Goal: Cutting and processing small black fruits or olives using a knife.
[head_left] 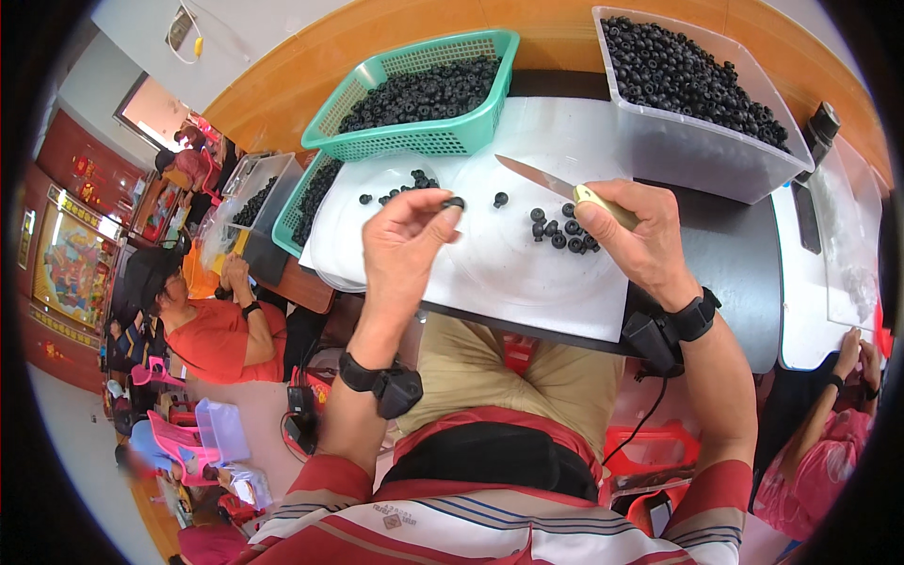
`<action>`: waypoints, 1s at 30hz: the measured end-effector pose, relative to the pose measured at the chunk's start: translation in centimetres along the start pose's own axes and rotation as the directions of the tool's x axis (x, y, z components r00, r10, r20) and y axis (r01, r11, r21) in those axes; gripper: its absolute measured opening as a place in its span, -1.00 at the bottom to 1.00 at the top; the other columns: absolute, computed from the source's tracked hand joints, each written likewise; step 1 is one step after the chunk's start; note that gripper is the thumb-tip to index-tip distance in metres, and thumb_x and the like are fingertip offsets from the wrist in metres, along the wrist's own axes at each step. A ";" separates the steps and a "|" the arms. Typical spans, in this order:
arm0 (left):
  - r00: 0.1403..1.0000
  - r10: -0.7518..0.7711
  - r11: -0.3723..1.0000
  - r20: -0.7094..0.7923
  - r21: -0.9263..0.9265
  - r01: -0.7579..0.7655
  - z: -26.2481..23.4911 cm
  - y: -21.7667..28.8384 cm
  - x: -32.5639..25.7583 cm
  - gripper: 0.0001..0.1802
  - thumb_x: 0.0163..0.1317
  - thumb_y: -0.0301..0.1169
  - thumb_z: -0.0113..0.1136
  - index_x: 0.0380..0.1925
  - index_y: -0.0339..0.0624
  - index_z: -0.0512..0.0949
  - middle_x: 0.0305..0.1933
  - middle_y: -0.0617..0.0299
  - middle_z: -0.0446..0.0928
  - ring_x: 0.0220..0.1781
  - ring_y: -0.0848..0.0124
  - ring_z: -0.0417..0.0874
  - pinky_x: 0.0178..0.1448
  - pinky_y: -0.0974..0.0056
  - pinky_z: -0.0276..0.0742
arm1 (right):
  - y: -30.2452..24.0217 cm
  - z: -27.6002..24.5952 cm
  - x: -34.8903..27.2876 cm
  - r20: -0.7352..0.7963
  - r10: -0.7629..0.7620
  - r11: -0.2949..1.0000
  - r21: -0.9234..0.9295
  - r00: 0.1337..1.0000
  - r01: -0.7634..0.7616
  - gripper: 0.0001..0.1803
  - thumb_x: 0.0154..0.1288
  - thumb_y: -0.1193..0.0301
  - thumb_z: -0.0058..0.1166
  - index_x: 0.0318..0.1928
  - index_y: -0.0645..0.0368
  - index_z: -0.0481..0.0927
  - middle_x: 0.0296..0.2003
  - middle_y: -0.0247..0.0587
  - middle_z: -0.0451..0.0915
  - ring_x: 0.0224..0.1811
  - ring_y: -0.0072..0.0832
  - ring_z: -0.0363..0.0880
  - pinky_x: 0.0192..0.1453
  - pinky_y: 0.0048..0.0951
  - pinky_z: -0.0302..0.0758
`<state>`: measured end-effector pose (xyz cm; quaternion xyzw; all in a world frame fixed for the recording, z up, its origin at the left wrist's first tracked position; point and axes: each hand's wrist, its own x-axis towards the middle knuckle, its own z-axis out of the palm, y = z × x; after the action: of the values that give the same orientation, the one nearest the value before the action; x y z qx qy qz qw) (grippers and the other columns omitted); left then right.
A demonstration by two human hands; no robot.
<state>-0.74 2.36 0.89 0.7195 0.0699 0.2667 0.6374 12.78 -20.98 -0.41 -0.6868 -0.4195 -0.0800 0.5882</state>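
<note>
In my right hand [633,231] is a knife [537,176], gripped by its pale yellow-green handle, its blade pointing up and left over the white board [574,301]. My left hand [407,247] pinches one small black rubber-looking piece [454,202] between thumb and fingertips, apart from the blade. A single black piece [500,200] lies between my hands. Beside my right hand rests a loose cluster of similar black pieces [559,235], short and round with a narrower neck. Another small group [422,179] lies beyond my left fingers.
A green basket [414,141] heaped with black pieces stands at the far side, and a full clear plastic bin [697,141] at the far right. Next to that bin are a black bottle [822,130] and a phone [805,217]. Co-workers sit at left [221,330] and right [810,461].
</note>
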 end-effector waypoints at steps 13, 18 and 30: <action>0.944 0.310 0.561 0.110 0.780 -0.275 -2.3 -0.8 0.6 -0.78 0.12 -0.50 0.38 -0.20 -0.28 0.68 -0.16 0.08 0.69 -0.18 0.19 0.70 -0.04 0.25 0.59 | 0.3 0.2 -0.1 -0.012 0.057 0.998 -0.007 0.998 -0.057 -0.64 0.33 0.19 0.30 -0.22 0.31 0.75 -0.55 -0.28 0.65 -0.52 -0.64 0.52 -0.44 -0.53 0.42; 0.892 0.367 0.470 0.263 0.776 -0.422 1.7 -2.0 1.9 -0.79 0.12 -0.47 0.37 -0.21 -0.25 0.68 -0.18 0.03 0.67 -0.12 0.02 0.67 0.00 0.11 0.58 | 0.2 0.2 -0.1 -0.006 0.111 0.994 0.007 0.994 -0.111 -0.64 0.33 0.18 0.31 -0.22 0.30 0.75 -0.54 -0.30 0.65 -0.52 -0.66 0.50 -0.44 -0.53 0.41; 0.924 0.138 0.479 0.356 0.793 -0.377 4.0 -3.4 5.0 -0.81 0.18 -0.46 0.31 -0.20 -0.27 0.68 -0.24 0.00 0.69 -0.23 0.05 0.71 -0.08 0.08 0.60 | 0.0 0.1 0.0 -0.023 0.108 0.993 0.041 0.994 -0.107 -0.67 0.31 0.24 0.33 -0.19 0.32 0.74 -0.52 -0.28 0.66 -0.49 -0.68 0.51 -0.43 -0.55 0.42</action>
<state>6.20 1.68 -1.03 0.9664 0.0024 0.2010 0.1600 12.73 -20.95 -0.44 -0.6956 -0.3758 -0.0484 0.6104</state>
